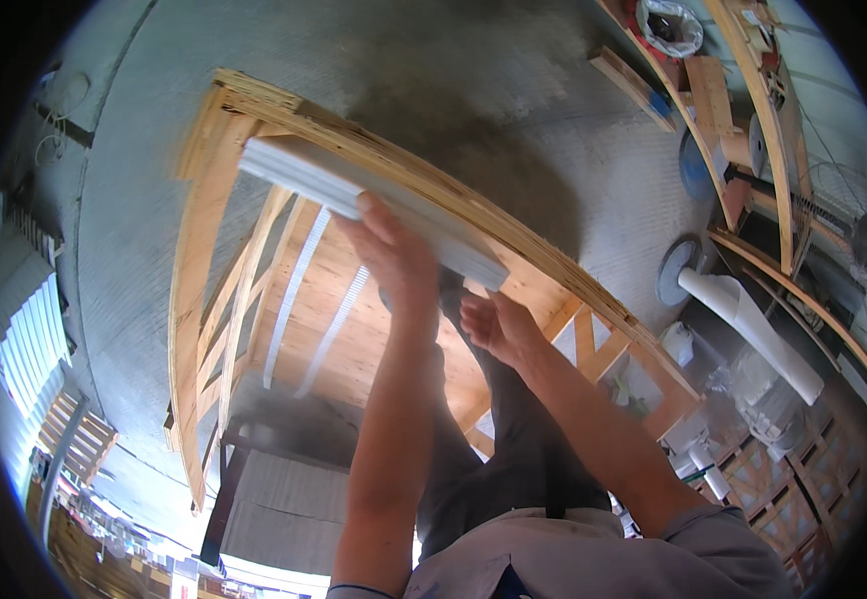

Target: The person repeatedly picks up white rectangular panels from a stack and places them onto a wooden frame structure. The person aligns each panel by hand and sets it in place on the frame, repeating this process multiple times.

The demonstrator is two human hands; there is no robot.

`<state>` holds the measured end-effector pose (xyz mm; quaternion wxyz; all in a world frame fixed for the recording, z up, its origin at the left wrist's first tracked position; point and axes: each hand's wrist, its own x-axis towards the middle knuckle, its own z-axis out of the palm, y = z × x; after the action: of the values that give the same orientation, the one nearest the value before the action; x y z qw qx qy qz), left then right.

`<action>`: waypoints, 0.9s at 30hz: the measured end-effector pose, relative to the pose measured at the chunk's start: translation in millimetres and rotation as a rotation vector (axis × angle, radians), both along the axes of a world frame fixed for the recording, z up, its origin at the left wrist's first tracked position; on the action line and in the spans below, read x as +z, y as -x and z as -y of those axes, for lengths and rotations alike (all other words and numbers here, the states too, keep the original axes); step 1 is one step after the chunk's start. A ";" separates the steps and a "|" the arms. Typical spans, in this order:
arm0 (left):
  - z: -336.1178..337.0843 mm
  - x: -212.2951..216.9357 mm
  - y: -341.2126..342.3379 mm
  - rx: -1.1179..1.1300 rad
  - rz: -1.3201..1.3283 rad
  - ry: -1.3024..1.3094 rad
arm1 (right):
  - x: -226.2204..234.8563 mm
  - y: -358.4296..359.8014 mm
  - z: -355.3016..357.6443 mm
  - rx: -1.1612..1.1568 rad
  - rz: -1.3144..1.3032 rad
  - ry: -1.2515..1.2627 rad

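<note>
A long, flat light-grey slab (414,215) with a layered-looking side edge is held tilted over an open wooden crate (354,130). My left hand (394,255) grips its near edge around the middle, thumb along that edge. My right hand (498,324) is at the slab's right end, fingers curled and thumb against the corner; how far the fingers reach under it is hidden. Inside the crate, two pale ridged strips (297,295) run over the plywood bottom. The slab's left end is near the crate's far left corner.
My legs (533,429) are at the crate's near side. Covered grey stacked material (284,509) lies at lower left. To the right are a white roll (753,334), curved wooden frames (768,130), a lined bin (668,28) and a loose wood block (633,88).
</note>
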<state>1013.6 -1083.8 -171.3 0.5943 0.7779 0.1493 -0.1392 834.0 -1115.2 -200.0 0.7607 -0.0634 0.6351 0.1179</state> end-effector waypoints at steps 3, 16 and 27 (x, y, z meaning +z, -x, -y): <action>14.8 -7.5 -4.0 -0.028 0.092 -0.028 | 12.5 23.9 -6.4 0.077 -0.035 -0.010; 13.4 8.0 -10.1 -0.020 0.004 -0.018 | -35.7 19.8 8.1 0.108 -0.047 0.187; 2.7 -11.8 -41.3 0.011 0.191 -0.032 | -220.4 -23.4 40.9 -0.036 0.204 0.352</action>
<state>1054.9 -1086.5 -183.1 0.5940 0.7963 0.0984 -0.0586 857.4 -1156.1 -420.4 0.8003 -0.1957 0.5665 -0.0156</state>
